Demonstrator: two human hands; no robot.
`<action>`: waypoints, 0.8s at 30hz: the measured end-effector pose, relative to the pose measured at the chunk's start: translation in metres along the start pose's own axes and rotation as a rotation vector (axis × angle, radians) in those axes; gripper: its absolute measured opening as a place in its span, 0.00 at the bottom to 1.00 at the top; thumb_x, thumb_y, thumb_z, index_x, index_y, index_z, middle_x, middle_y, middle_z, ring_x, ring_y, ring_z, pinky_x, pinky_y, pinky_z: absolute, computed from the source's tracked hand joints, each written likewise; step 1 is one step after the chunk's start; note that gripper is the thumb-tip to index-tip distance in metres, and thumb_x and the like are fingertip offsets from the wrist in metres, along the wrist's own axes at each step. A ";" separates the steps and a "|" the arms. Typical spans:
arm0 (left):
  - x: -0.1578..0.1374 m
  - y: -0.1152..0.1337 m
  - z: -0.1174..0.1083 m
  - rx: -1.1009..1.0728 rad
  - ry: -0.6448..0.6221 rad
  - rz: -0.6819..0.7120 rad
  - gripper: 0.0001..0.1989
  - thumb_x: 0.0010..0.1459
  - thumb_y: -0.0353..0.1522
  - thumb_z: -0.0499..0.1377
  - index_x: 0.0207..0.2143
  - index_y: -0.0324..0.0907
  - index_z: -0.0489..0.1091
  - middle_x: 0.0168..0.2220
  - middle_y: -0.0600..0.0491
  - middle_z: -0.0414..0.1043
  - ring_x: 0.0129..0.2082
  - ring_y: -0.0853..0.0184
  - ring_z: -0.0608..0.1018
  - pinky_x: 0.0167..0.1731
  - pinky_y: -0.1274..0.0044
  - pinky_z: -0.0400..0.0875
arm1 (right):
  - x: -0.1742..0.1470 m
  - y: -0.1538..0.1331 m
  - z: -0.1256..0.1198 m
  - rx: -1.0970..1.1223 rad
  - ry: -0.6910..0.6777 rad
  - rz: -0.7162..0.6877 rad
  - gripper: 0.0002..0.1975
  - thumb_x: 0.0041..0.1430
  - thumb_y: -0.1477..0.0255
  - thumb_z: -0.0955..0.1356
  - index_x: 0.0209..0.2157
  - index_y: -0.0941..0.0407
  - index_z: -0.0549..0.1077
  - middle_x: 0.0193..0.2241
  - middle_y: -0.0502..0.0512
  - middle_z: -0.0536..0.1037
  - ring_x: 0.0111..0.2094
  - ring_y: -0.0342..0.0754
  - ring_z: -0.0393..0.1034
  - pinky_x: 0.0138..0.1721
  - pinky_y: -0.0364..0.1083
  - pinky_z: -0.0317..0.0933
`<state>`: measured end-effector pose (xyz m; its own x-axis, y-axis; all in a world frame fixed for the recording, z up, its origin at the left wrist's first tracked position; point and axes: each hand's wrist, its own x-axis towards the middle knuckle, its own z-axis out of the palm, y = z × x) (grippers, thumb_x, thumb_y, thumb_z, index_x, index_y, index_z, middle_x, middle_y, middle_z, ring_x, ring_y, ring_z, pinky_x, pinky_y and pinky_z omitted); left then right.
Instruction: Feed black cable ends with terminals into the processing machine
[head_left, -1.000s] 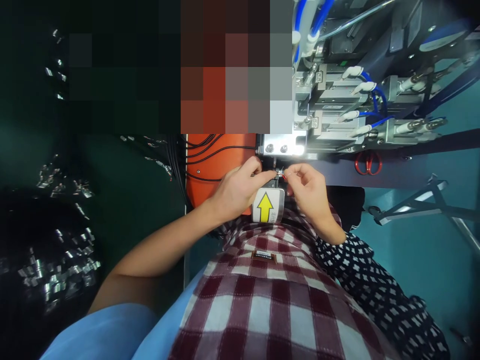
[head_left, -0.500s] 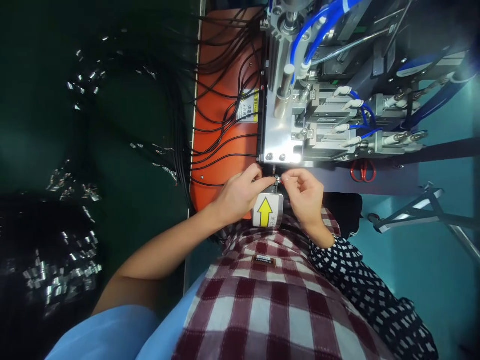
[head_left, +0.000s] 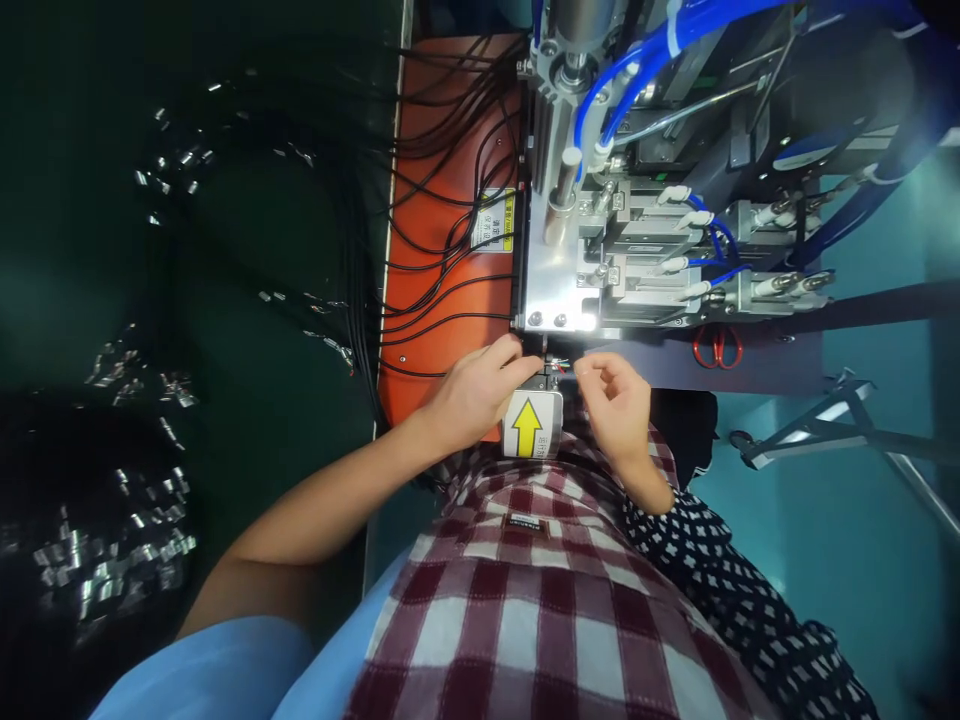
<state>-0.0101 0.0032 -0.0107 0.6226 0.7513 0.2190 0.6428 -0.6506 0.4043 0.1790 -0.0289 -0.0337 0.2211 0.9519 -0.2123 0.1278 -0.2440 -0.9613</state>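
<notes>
My left hand (head_left: 480,392) is closed, thumb and forefinger together, at the front edge of a metal machine (head_left: 559,290). A black cable (head_left: 416,370) runs from the left into it. Just past its fingertips, short thin coloured wires (head_left: 559,365) fan out, red and green among them. My right hand (head_left: 619,405) is to the right of these wires, thumb and forefinger pinched, the other fingers curled. A small gap separates its fingertips from the wires. Whether it pinches anything small cannot be made out. Below the wires is a white label with a yellow arrow (head_left: 528,425).
Several black cables (head_left: 450,240) cross an orange panel (head_left: 427,330) on the left. Their shiny ends hang in bundles (head_left: 112,540) over a dark green surface. Blue air hoses (head_left: 660,50) loop over the machine. Red-handled scissors (head_left: 718,347) lie on the dark shelf to the right.
My right hand has drawn back a little to the right, away from the wire ends, and the coloured wires now show spread apart. My left hand has stayed nearly in place.
</notes>
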 end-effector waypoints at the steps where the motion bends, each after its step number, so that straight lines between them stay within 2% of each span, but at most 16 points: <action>1: 0.000 0.000 0.000 0.002 0.002 -0.003 0.14 0.66 0.28 0.49 0.44 0.38 0.73 0.35 0.49 0.68 0.34 0.67 0.74 0.33 0.78 0.72 | -0.003 0.001 0.000 -0.029 -0.008 -0.033 0.07 0.57 0.67 0.70 0.30 0.56 0.73 0.21 0.47 0.70 0.21 0.40 0.59 0.22 0.42 0.55; 8: -0.001 0.001 0.001 -0.018 -0.009 -0.026 0.15 0.67 0.29 0.48 0.44 0.37 0.74 0.35 0.48 0.68 0.34 0.66 0.74 0.33 0.77 0.72 | -0.004 -0.002 0.000 -0.162 -0.045 -0.139 0.06 0.58 0.68 0.69 0.30 0.56 0.74 0.24 0.49 0.73 0.24 0.41 0.63 0.28 0.43 0.59; 14: 0.000 0.003 -0.001 0.052 -0.063 -0.041 0.15 0.67 0.29 0.48 0.45 0.39 0.73 0.35 0.48 0.67 0.34 0.66 0.72 0.33 0.77 0.70 | 0.010 0.001 -0.006 0.111 -0.222 0.111 0.09 0.55 0.65 0.71 0.28 0.56 0.72 0.16 0.44 0.64 0.18 0.39 0.56 0.20 0.41 0.52; 18: 0.001 0.014 -0.007 0.252 -0.056 -0.039 0.14 0.67 0.31 0.49 0.42 0.40 0.74 0.35 0.47 0.68 0.35 0.62 0.70 0.33 0.73 0.67 | 0.013 0.002 -0.008 0.157 -0.258 0.135 0.11 0.56 0.62 0.70 0.28 0.56 0.73 0.19 0.46 0.68 0.19 0.39 0.60 0.21 0.42 0.55; 20: 0.000 0.022 -0.010 0.328 -0.089 -0.045 0.14 0.67 0.30 0.49 0.45 0.39 0.73 0.36 0.46 0.69 0.34 0.61 0.69 0.32 0.72 0.66 | 0.013 0.001 -0.007 0.168 -0.242 0.135 0.12 0.57 0.61 0.70 0.30 0.56 0.73 0.22 0.47 0.71 0.19 0.39 0.62 0.22 0.42 0.57; 24: -0.004 0.031 -0.008 0.334 -0.174 -0.076 0.16 0.65 0.26 0.48 0.51 0.36 0.69 0.41 0.44 0.70 0.36 0.61 0.69 0.35 0.72 0.66 | 0.014 0.000 0.001 0.209 -0.212 0.170 0.12 0.54 0.62 0.72 0.28 0.56 0.72 0.23 0.48 0.73 0.20 0.39 0.62 0.23 0.42 0.57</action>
<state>0.0038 -0.0189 0.0083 0.6156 0.7873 0.0343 0.7821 -0.6158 0.0961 0.1813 -0.0155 -0.0363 0.0134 0.9235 -0.3834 -0.0996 -0.3803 -0.9195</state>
